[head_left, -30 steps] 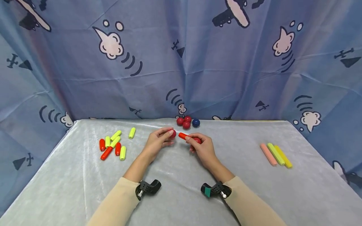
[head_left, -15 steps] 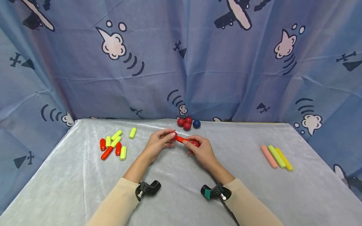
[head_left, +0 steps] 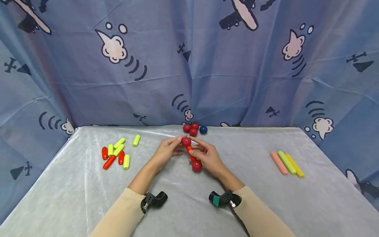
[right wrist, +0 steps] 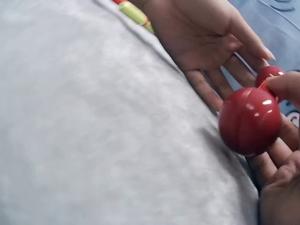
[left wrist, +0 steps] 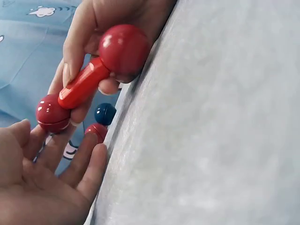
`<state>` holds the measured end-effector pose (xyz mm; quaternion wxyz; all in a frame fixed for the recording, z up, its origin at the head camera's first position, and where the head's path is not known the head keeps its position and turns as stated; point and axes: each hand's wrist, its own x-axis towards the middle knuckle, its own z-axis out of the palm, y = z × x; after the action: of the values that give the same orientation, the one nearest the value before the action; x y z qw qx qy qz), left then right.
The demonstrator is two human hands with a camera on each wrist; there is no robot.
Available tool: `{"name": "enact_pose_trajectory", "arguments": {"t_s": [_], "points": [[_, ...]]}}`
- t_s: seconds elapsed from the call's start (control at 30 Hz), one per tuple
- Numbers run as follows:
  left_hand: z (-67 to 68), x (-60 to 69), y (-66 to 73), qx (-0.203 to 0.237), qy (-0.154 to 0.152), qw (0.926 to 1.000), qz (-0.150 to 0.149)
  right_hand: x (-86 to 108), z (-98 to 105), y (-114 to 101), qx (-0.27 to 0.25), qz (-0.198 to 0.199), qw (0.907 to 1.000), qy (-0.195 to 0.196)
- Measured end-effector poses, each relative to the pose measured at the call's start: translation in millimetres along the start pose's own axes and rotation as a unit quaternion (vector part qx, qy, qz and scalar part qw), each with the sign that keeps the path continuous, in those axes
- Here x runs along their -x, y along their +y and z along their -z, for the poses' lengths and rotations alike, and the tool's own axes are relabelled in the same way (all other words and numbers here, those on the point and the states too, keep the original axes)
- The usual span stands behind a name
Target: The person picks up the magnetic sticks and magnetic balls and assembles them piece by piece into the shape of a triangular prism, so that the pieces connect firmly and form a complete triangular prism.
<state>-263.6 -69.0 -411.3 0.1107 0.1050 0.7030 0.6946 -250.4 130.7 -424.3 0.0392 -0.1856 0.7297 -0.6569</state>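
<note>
A short red stick (head_left: 191,153) with a red ball at each end is held up between the hands in the head view. My right hand (head_left: 209,157) pinches the stick between thumb and fingers. The far ball (left wrist: 53,113) sits at the fingertips of my left hand (head_left: 164,152), whose fingers are extended and its thumb apart from the ball in the left wrist view. The near ball (right wrist: 251,121) hangs free below the right hand's grip. Beyond the hands lie several loose red balls (head_left: 193,132) and a blue ball (head_left: 203,130).
Several short yellow-green sticks (head_left: 126,162) and red sticks (head_left: 109,162) lie on the left of the grey cloth-covered table (head_left: 183,210). Longer pink (head_left: 279,163), green (head_left: 286,162) and yellow sticks (head_left: 294,165) lie on the right. A patterned blue curtain (head_left: 160,65) stands behind.
The red stick's free end has met the left hand's ball. The joined piece has since turned from nearly sideways to pointing away, and the left fingers have loosened round the ball.
</note>
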Motion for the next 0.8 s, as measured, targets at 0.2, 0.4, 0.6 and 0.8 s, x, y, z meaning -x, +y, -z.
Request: {"name": "enact_pose_trajectory", "arguments": {"t_s": [0.2,0.4,0.6,0.8], "points": [[-1.2,-5.9,15.1,-0.008,0.029,0.9992,0.025,-3.7,5,-1,-0.145,-0.058,0.9856,0.064],[-5.8,-30.4,24.2,-0.179,0.092,0.9791,-0.027,-5.1,8,1,-0.205,-0.069,0.9722,0.090],[-15.8,-52.1,34.8,-0.398,0.119,0.9066,-0.073,-6.5,7,0,-0.223,-0.062,0.9685,0.092],[-19.8,-69.3,37.7,-0.438,0.134,0.8876,-0.052,-6.3,7,-1,-0.224,-0.065,0.9677,0.096]]}}
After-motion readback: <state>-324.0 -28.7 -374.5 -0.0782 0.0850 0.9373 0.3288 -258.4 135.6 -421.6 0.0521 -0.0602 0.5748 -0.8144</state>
